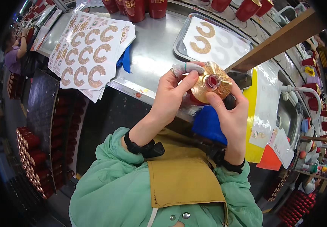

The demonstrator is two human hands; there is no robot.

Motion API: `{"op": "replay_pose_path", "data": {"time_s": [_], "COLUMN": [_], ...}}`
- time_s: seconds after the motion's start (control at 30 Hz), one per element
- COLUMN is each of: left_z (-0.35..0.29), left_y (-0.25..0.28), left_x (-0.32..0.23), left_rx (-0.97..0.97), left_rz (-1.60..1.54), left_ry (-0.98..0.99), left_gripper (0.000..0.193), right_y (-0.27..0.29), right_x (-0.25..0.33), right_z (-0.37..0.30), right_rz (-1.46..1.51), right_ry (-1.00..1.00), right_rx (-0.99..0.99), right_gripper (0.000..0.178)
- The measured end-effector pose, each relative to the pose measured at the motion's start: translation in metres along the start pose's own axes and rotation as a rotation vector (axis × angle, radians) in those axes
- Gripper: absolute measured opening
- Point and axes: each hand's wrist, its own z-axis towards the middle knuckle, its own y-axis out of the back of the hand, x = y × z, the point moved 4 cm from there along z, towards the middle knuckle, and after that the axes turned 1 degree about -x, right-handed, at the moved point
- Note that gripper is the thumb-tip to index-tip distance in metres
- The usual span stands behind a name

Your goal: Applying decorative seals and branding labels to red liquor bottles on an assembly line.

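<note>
A red bottle with a gold, patterned shoulder (197, 90) is held between my two hands, its open glass neck (212, 81) facing up toward me. My left hand (173, 90) grips its left side, the thumb lying on the gold surface; a whitish cover wraps one of its fingers. On the other side, my right hand (236, 111) closes round the bottle, thumb pressed near the base of the neck. The bottle's lower body is mostly hidden under the shoulder and hands. Just beyond sits a metal tray (178, 47) with a sheet (224, 45) bearing gold C-shaped decals.
Stacked decal sheets (86, 56) overhang the metal table (148, 45) at left, beside a blue cloth (124, 60). Red cups (134, 10) stand at the back. A wooden beam (277, 39) slants across the right. Bottle racks (34, 159) fill the lower left; a person (15, 53) stands far left.
</note>
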Motion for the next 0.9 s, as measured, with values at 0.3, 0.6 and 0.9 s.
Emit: {"op": "replay_pose_path", "data": {"time_s": [0.3, 0.6, 0.9], "left_z": [-0.033, -0.03, -0.011], "left_y": [-0.002, -0.005, -0.014], "left_x": [0.007, 0.026, 0.052], "left_rx": [0.044, -0.001, -0.158], "left_rz": [0.981, 1.117, 0.924], "left_ry": [-0.812, -0.8, -0.861], "left_gripper": [0.081, 0.07, 0.087], "right_y": [-0.001, -0.003, -0.01], "right_x": [-0.009, -0.002, 0.016], "right_z": [-0.001, -0.012, -0.018], "right_rz": [0.134, 0.047, -0.371], "right_ry": [-0.072, 0.09, 0.279], "right_rx": [-0.004, -0.112, -0.429], "right_gripper": [0.052, 0.046, 0.026]}}
